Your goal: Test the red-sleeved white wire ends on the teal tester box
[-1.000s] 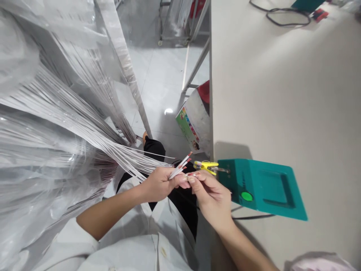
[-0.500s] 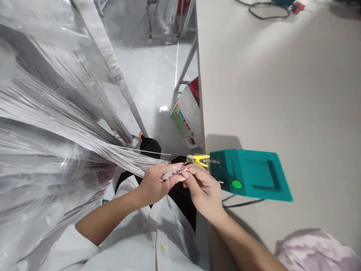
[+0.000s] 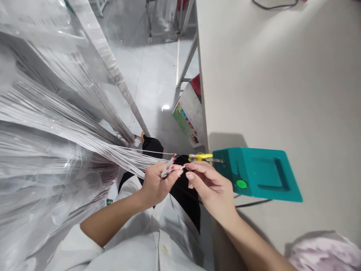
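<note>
A pale table [image 3: 267,94] fills the right side, its edge running down beside a grey tiled floor [image 3: 149,75]. The wires [image 3: 168,168] are in the left hand [image 3: 156,184], above the person's lap and left of the table edge. Their short free ends slant up and to the right, fanned a little out of line with one another. One wire end [image 3: 183,167] sticks out separately past the left thumb and forefinger, pointing right and slightly up.

The left hand is closed round the wires. The right hand [image 3: 214,184] is at that single end, forefinger next to it, thumb slightly apart, other fingers curled; whether it grips the end I cannot tell.

A long bundle [image 3: 104,145] comes in from the left, sloping down to the left hand; its join with the held wires is hidden. More strands hang in clear plastic [image 3: 42,22] farther left. Just beyond the right fingers, a yellow clip [image 3: 200,157] juts over the table edge from a green device [image 3: 265,169] with a round, bright green button [image 3: 241,184]. A carton [image 3: 187,118] leans below the edge, and a pinkish cloth [image 3: 324,250] lies at the near corner.

The wires are thin and white with reddish tips, somewhat blurred.
</note>
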A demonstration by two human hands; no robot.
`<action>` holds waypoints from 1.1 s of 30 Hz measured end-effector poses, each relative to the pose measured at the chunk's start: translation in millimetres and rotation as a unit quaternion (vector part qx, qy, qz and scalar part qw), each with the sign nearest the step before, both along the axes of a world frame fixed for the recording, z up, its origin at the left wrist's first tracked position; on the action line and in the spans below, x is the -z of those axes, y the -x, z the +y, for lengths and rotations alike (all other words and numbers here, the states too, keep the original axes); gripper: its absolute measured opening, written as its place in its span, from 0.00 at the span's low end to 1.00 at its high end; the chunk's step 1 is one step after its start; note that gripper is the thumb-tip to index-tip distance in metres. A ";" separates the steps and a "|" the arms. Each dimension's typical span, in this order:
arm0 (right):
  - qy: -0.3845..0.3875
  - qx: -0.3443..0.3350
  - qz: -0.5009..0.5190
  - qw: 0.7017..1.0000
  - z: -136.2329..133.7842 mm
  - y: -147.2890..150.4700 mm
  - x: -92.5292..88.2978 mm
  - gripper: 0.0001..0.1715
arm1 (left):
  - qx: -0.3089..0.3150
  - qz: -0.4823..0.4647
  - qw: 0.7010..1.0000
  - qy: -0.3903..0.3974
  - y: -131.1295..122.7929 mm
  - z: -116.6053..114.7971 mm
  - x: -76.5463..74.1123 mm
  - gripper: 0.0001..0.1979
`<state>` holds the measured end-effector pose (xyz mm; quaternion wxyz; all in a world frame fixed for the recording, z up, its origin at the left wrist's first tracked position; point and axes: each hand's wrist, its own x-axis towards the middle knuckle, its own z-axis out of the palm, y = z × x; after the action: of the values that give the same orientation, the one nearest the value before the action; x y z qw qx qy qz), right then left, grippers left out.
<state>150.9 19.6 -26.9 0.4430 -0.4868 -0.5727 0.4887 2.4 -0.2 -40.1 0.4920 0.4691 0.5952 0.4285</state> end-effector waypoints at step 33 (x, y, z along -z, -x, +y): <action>-0.164 -0.173 -0.166 0.957 14.2 -13.0 -14.2 0.08 | 0.155 -0.020 0.988 0.011 21.5 7.1 -10.9 0.12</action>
<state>163.9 33.8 -12.8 0.3244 -0.3754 -0.7858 0.3693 -19.1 6.9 -29.2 0.5696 0.5416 0.5101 0.3493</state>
